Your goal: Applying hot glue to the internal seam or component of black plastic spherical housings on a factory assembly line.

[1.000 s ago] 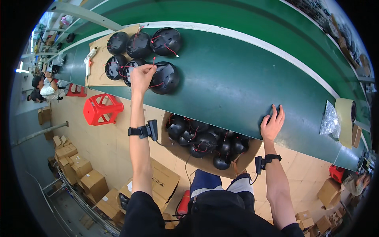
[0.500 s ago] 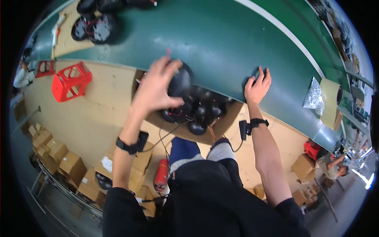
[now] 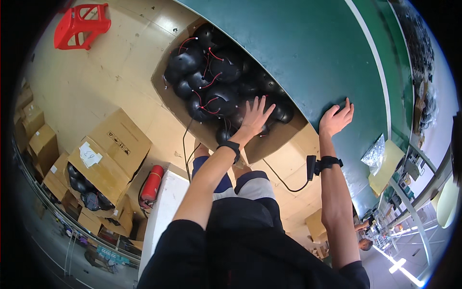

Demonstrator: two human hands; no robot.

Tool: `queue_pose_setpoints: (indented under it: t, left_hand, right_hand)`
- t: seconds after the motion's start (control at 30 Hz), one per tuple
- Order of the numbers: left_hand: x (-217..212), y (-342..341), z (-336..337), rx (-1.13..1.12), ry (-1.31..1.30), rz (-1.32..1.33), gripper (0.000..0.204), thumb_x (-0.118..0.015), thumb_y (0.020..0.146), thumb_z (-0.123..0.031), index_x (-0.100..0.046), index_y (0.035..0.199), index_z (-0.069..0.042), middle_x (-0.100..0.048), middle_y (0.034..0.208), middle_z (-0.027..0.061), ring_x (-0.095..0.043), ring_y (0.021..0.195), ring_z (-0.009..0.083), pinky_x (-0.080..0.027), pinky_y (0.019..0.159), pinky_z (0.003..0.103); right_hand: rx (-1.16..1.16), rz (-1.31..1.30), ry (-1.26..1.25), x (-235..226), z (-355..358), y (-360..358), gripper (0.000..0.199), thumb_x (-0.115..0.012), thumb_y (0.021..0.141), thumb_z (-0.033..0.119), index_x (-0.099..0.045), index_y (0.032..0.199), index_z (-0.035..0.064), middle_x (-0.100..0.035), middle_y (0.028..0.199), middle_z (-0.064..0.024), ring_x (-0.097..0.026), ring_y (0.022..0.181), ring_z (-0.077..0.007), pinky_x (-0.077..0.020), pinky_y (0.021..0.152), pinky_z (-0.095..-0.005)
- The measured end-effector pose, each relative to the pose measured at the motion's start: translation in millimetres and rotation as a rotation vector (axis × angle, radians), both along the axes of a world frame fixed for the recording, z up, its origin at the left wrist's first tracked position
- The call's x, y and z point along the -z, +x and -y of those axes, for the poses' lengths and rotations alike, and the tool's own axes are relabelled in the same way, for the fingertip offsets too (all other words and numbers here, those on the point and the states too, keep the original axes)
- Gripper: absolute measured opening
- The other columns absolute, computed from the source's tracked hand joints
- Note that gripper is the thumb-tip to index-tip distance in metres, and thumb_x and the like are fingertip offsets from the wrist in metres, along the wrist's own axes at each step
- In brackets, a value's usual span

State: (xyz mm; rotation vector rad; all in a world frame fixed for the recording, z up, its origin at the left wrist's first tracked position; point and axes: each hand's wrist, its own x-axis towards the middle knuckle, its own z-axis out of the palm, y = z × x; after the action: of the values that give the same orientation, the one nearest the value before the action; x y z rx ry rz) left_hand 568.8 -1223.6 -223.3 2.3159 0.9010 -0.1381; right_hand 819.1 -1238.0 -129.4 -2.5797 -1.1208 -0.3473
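My left hand [image 3: 255, 118] reaches down into a large cardboard box [image 3: 159, 91], its fingers spread over black rounded shells. The box is filled with several glossy black dome-shaped shells [image 3: 224, 103], many with thin red wires ending in small white connectors. Fingers and thumb apart, my right hand [image 3: 336, 119] rests on the green tabletop [image 3: 308, 53] near its edge. A dark patch shows under its fingers, and I cannot tell whether it is shadow. Both wrists wear black straps, and a cable runs from the small device on the right one.
A red plastic stool [image 3: 82, 26] stands on the floor at the far left. Cardboard boxes [image 3: 113, 154] and a red fire extinguisher [image 3: 152, 183] are at the lower left. Silvery bubble wrap [image 3: 374, 154] lies on the table's right side. Another person [image 3: 365, 244] is at the lower right.
My left hand has moved from a black shell at the table's edge down into the box. My view has turned, showing more of the box. My right hand stays on the table.
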Motion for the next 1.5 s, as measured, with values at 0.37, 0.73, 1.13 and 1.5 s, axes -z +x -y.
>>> queue_pose_setpoints:
  t: [0.37, 0.73, 1.13, 1.5]
  left_hand:
    - [-194.3, -129.5, -228.6, -0.389, -0.317, 0.076, 0.03, -0.07, 0.097, -0.019, -0.07, 0.075, 0.001, -0.059, 0.056, 0.0037, -0.053, 0.047, 0.0095, -0.04, 0.047, 0.028]
    - [-230.0, 37.1, -492.0, -0.449, 0.346, 0.18, 0.093, -0.09, 0.075, -0.034, -0.044, 0.146, 0.005, -0.067, 0.124, 0.0274, -0.066, 0.117, 0.0358, -0.052, 0.102, 0.043]
    - [-195.7, 67.9, -410.9, -0.469, 0.128, 0.389, 0.126, -0.094, 0.066, -0.027, -0.014, 0.159, 0.003, -0.034, 0.154, 0.0313, -0.039, 0.142, 0.046, -0.037, 0.117, 0.048]
    - [-208.5, 136.4, -448.1, -0.066, 0.193, 0.165, 0.144, -0.099, 0.052, -0.039, -0.012, 0.163, -0.009, -0.029, 0.16, 0.0263, -0.037, 0.142, 0.0489, -0.038, 0.118, 0.053]
  right_hand:
    - [0.04, -0.049, 0.064, -9.7, -3.5, -4.9, 0.048, -0.055, 0.091, 0.012, -0.058, 0.138, 0.0049, -0.046, 0.149, -0.0261, -0.043, 0.136, -0.0451, -0.0372, 0.113, -0.0533]
    - [0.164, -0.181, 0.031, -18.5, -5.2, -11.8, 0.052, -0.055, 0.088, 0.01, -0.056, 0.14, 0.0078, -0.042, 0.156, -0.0195, -0.039, 0.141, -0.0434, -0.0346, 0.115, -0.0536]
    - [0.16, -0.158, 0.0, -17.3, -5.5, -11.6, 0.053, -0.054, 0.087, 0.011, -0.055, 0.139, 0.0059, -0.042, 0.154, -0.0217, -0.04, 0.14, -0.044, -0.0354, 0.114, -0.0545]
    - [0.134, -0.148, 0.032, -17.6, -7.4, -10.6, 0.053, -0.054, 0.089, 0.011, -0.054, 0.142, 0.0064, -0.042, 0.154, -0.0219, -0.039, 0.14, -0.0455, -0.0343, 0.115, -0.054]
